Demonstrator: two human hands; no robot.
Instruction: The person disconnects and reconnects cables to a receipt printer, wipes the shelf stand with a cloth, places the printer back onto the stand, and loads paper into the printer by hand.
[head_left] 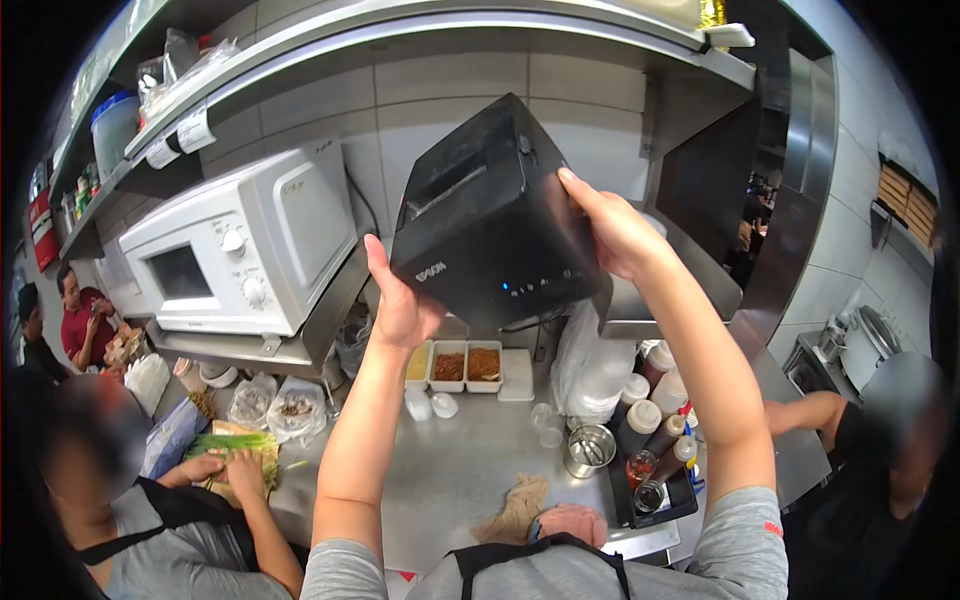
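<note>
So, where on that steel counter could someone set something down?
The barest patch of steel counter lies between the food tubs behind, brown cloth in front and metal bowl at right. It's crowded around the sauce bottles, farther right, and the plastic bags at left.

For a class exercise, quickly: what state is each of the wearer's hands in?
Left hand: holding the black EPSON printer.
Right hand: holding the same printer's opposite side.

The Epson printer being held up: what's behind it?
Behind the Epson printer, pale wall tiles show around its top and part of a metal shelf past its right side. Whatever lies directly behind its body is covered.
</note>
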